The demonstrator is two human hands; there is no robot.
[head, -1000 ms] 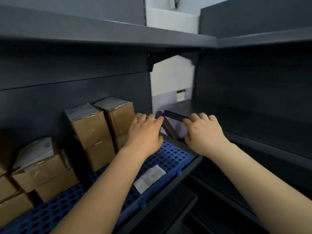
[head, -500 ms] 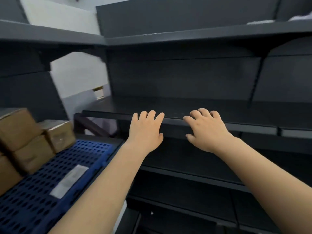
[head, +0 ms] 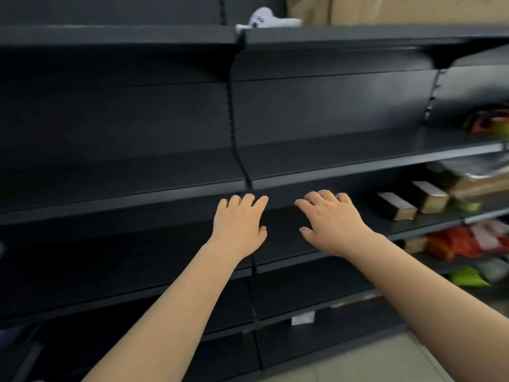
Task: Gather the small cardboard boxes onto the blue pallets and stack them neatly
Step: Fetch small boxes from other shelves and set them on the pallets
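Both hands reach toward the dark metal shelving (head: 358,161), left hand (head: 238,226) and right hand (head: 332,223) spread and holding nothing. Two small cardboard boxes (head: 413,202) sit on its shelf, right of the hands.

Two small brown cardboard boxes (head: 413,201) lie side by side on a dark shelf (head: 385,221).

I see dark metal shelving (head: 358,161) filling the view. A white plush toy (head: 271,21) lies on the top shelf, far centre. Far right, blurred red and orange packets (head: 454,245) and green packets (head: 468,277) sit on lower shelves. Pale floor tiles (head: 371,362) show near right.
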